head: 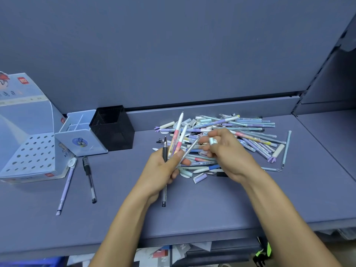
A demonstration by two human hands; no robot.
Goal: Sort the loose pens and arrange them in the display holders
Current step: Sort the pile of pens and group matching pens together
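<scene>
From the head view, the left hand (pixel 163 170) is closed round a fanned bundle of pens (pixel 178 135), among them a black gel pen (pixel 165 151) that hangs down below the palm. The right hand (pixel 225 151) hovers over the pile of loose pens (pixel 240 128) at the middle right of the shelf (pixel 192 212), its fingers curled and pinching what looks like a pale cap (pixel 212 141). The likeliest slip is in the left grip. The smooth, round plastic barrels splay at different angles, so they could slide past each other and drop, and the low-hanging black one looks the most likely to go. Pens in the pile cross and overlap, so pulling one out could drag its neighbours, and a round barrel could roll toward the near edge. Loose caps such as the lilac cap (pixel 200 178) are small and could get separated from their pens. The pens are slim, glossy cylinders in pastel lilac, blue, pink and white, some with printed barrels. At the far left stand the holders: a square black mesh cup (pixel 112 128), a pale blue plastic organiser (pixel 81 139) with dividers, and a cardboard display box (pixel 32 153) whose sloped face is punched with round holes. Near them a lilac pen (pixel 66 185) and a second black gel pen (pixel 89 176) lie flat on the matte blue-grey surface.
</scene>
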